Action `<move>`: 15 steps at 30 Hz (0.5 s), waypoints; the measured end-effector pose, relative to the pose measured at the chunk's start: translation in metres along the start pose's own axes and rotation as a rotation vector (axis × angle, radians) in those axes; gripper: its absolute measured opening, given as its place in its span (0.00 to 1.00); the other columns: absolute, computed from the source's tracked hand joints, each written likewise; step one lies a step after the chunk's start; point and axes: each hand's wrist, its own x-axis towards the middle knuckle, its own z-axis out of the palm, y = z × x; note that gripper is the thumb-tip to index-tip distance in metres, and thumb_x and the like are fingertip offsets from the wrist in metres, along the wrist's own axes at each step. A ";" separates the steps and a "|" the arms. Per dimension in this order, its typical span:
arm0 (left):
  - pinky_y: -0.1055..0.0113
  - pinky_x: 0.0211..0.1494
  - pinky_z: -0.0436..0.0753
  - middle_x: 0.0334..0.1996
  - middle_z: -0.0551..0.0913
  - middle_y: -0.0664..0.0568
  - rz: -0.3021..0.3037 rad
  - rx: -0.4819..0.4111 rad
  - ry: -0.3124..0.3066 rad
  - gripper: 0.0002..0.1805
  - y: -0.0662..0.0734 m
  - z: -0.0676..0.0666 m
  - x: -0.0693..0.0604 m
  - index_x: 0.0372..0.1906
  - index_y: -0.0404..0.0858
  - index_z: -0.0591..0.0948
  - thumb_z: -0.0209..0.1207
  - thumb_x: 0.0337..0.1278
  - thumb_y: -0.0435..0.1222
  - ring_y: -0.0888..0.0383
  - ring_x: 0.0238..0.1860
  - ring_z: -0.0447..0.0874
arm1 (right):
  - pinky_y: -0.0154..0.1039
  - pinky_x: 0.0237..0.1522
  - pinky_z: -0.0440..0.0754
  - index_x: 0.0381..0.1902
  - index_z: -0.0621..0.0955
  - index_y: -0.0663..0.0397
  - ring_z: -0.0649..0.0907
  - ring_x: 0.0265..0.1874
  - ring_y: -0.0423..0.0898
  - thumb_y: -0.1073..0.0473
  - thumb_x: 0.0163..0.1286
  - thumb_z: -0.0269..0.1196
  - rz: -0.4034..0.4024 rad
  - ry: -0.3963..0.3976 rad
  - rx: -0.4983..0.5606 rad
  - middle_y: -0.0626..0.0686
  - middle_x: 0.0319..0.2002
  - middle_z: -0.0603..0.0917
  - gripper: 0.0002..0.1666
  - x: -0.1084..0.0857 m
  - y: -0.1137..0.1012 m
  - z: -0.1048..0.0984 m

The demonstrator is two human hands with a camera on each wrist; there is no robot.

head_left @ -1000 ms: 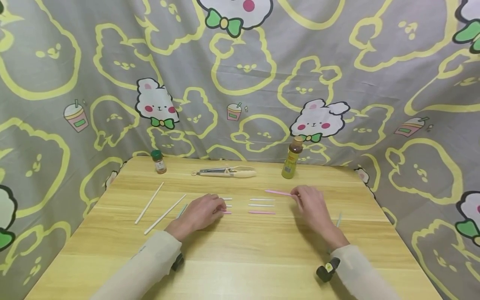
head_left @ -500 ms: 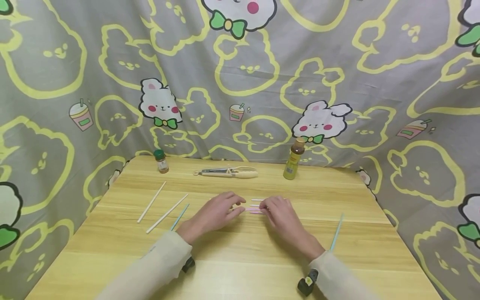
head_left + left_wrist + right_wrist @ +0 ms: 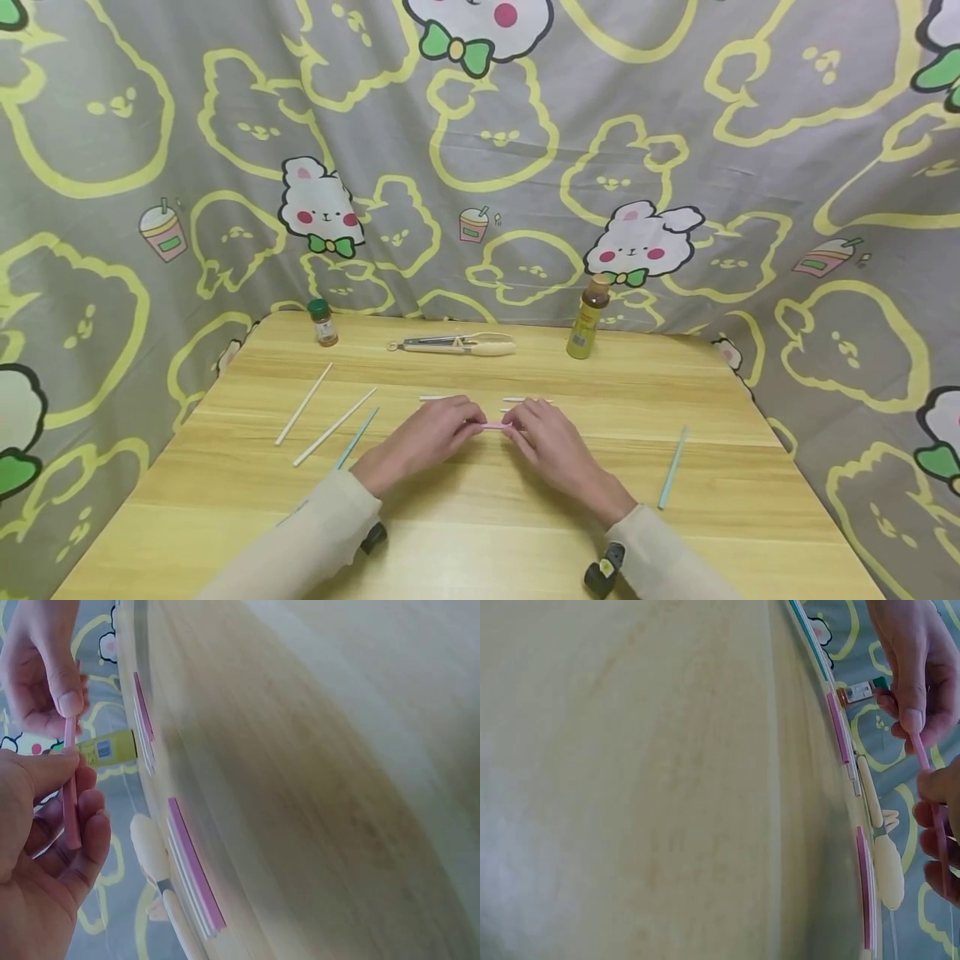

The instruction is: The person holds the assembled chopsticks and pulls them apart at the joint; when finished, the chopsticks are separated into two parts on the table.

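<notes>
Both hands hold one pink straw point(image 3: 495, 427) level above the middle of the table. My left hand point(image 3: 429, 435) pinches it between thumb and fingers toward its left end. Close by, my right hand point(image 3: 557, 446) pinches the other part, leaving a short pink stretch between them. The straw's cut end shows below the left thumb in the left wrist view. Behind the hands lie two groups of short straw pieces, each with pink and white ones: the left group point(image 3: 196, 866) and the right group point(image 3: 143, 712). In the head view the hands hide most of them.
Two long white straws point(image 3: 335, 427) and a blue straw point(image 3: 357, 438) lie at left, another blue straw point(image 3: 672, 467) at right. Along the back are a green-capped spice jar point(image 3: 322, 323), tongs point(image 3: 457, 344) and a yellow-labelled bottle point(image 3: 588, 320). A patterned curtain point(image 3: 525, 167) hangs behind.
My right hand has brought the pink straw from the right to the middle. My left hand has moved right from the left group of pieces and now pinches the straw too.
</notes>
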 end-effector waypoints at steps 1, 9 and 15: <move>0.71 0.43 0.86 0.39 0.89 0.55 0.000 -0.002 0.005 0.04 -0.001 0.000 -0.001 0.48 0.41 0.90 0.67 0.76 0.35 0.65 0.36 0.82 | 0.42 0.49 0.86 0.46 0.87 0.48 0.84 0.41 0.41 0.54 0.79 0.69 0.011 -0.013 0.003 0.44 0.42 0.88 0.05 -0.001 0.000 0.000; 0.70 0.41 0.86 0.35 0.90 0.57 0.033 0.024 0.032 0.03 -0.008 -0.001 -0.007 0.45 0.41 0.89 0.66 0.76 0.34 0.66 0.33 0.82 | 0.34 0.38 0.84 0.43 0.87 0.49 0.79 0.34 0.36 0.57 0.81 0.67 -0.019 -0.024 0.090 0.44 0.38 0.87 0.05 -0.001 0.003 0.000; 0.67 0.44 0.89 0.36 0.90 0.55 0.072 0.096 0.047 0.02 -0.013 -0.002 -0.011 0.44 0.40 0.88 0.68 0.73 0.31 0.62 0.35 0.86 | 0.36 0.40 0.86 0.41 0.85 0.48 0.81 0.34 0.38 0.61 0.79 0.68 -0.064 -0.029 0.123 0.44 0.37 0.86 0.03 0.001 0.007 -0.003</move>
